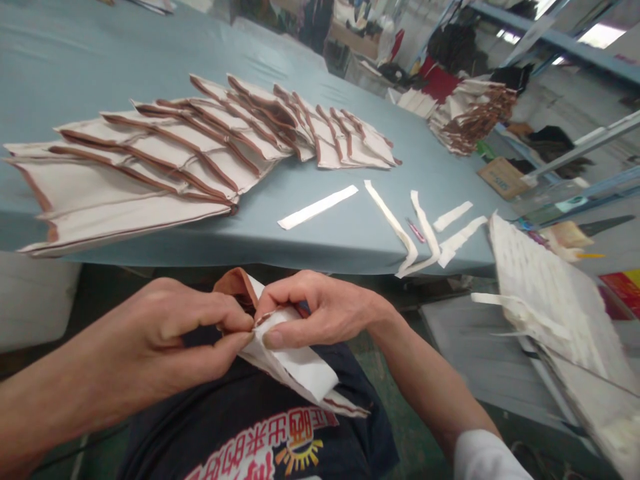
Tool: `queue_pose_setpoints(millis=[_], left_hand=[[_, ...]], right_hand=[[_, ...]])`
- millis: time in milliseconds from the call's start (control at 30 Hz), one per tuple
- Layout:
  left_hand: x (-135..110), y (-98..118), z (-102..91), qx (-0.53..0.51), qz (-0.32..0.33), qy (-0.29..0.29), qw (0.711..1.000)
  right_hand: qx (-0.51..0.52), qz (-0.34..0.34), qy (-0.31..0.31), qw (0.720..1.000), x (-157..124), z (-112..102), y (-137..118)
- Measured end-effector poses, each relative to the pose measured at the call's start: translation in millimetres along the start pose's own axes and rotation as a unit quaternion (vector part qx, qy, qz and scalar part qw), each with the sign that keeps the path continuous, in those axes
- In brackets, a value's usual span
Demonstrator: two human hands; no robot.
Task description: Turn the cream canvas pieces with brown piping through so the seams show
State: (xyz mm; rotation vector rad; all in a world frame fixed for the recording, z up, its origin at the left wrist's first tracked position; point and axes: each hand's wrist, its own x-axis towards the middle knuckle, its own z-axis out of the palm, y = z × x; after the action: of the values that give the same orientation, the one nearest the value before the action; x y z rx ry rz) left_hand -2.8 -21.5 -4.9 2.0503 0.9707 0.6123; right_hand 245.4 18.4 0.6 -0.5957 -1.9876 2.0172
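Observation:
Both my hands pinch one cream fabric piece with brown trim (300, 370) just below the table's front edge, over my lap. My left hand (165, 333) grips its upper edge between thumb and fingers. My right hand (320, 313) pinches the same edge from the right, fingertips almost touching the left ones. The piece hangs down and to the right over my dark printed shirt (250, 433).
On the grey-blue table (75, 67) lies a fanned row of several cream pieces with brown piping (165, 160). White fabric strips (318, 207) and a small pink tool (416, 230) lie near the front edge. Another stack (470, 113) sits far right. A white board (550, 300) leans at right.

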Motion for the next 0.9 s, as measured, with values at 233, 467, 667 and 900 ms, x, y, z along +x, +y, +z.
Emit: queue_pose_setpoints(millis=[233, 467, 667, 900], left_hand=[[-0.7, 7.9, 6.8, 0.045, 0.071, 0.095, 0.992], [-15.5, -0.9, 5.0, 0.052, 0.063, 0.047, 0.996], [-22.9, -6.6, 0.8, 0.068, 0.029, 0.039, 0.996], [-9.8, 5.3, 0.5, 0.036, -0.017, 0.01, 0.999]], right_hand=[[0.042, 0.001, 0.014, 0.999, 2.1, 0.4, 4.4], [0.017, 0.003, 0.015, 1.0, 0.0, 5.9, 3.0], [-0.063, -0.018, 0.054, 0.996, -0.5, 8.8, -0.8], [-0.23, 0.025, 0.085, 0.969, 1.4, 18.0, -10.9]])
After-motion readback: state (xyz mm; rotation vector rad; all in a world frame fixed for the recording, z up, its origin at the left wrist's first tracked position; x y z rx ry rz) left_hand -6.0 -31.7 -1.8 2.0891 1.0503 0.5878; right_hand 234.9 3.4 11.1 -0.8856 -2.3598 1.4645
